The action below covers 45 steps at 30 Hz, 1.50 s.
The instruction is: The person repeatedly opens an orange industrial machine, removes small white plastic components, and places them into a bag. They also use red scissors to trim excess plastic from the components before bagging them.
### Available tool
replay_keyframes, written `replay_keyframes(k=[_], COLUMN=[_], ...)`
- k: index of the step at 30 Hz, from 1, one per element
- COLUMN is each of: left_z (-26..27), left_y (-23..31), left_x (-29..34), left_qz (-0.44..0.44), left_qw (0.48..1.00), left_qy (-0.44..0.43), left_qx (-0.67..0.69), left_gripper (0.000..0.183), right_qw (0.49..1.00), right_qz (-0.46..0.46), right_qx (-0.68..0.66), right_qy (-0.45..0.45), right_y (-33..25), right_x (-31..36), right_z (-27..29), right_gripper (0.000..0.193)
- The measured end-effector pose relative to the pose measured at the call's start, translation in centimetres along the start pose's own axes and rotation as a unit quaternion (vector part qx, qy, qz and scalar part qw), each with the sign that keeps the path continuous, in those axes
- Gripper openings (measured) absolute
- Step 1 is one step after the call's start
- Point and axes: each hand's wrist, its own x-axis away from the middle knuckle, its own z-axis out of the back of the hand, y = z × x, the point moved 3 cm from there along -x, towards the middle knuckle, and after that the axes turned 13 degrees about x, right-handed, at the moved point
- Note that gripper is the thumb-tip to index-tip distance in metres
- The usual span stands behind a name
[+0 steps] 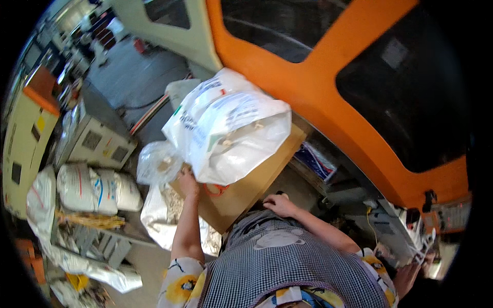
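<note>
My left hand (188, 181) is between a clear plastic bag (159, 163) and the near edge of a large white plastic sack (233, 110). Its fingers are curled together at the bag's side; what they grip, if anything, is hidden. The white sack lies with its mouth toward me, and a few small pale pieces (228, 141) show inside. Orange-red scissor handles (215, 190) rest on the brown cardboard (231, 205) beneath it. By the cardboard's right side, close to my lap, my right hand (281, 206) is closed, with its fingertips partly out of sight.
An open white sack (172, 208) holding pale pieces stands below my left hand. Several filled sacks (97, 190) lie at left, near a grey cabinet (97, 138). A large orange machine (318, 77) borders the far right. A blue-and-red package (314, 161) sits beside it.
</note>
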Motion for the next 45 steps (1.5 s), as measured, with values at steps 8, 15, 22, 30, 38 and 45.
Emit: replay_keyframes(k=[8,15,22,30,38,45], left_z=[-1.8,1.0,8.1,12.9,9.0,6.8], left_y=[-1.9,8.9,14.9,27.6,35.4,37.2], left_x=[-1.6,0.4,2.8,10.4,16.1,18.8], left_qz=[-0.175,-0.178,-0.321,-0.439,-0.659,-0.715], left_qw=[0.981,0.982,0.913,0.869,0.696,0.604], left_qy=[0.006,0.060,0.245,0.179,-0.055,-0.162], left_qx=[0.084,-0.016,0.052,0.141,0.280,0.313], left_gripper=[0.047,0.044,0.041,0.037,0.026,0.018], right_qw=[0.999,0.990,0.931,0.781,0.643,0.582], right_qz=[-0.034,-0.026,-0.014,0.018,0.318,0.723], right_qx=[-0.011,-0.033,-0.044,-0.219,-0.283,-0.026], right_qy=[0.004,0.136,0.363,0.584,0.636,0.371], right_y=[1.6,2.5,3.7,0.2,-8.2,-18.4], right_x=[-0.4,2.0,6.0,16.5,29.6,40.1], right_z=[0.5,5.4,11.8,20.8,23.7,23.1], right_gripper=[0.034,0.026,0.020,0.015,0.026,0.025])
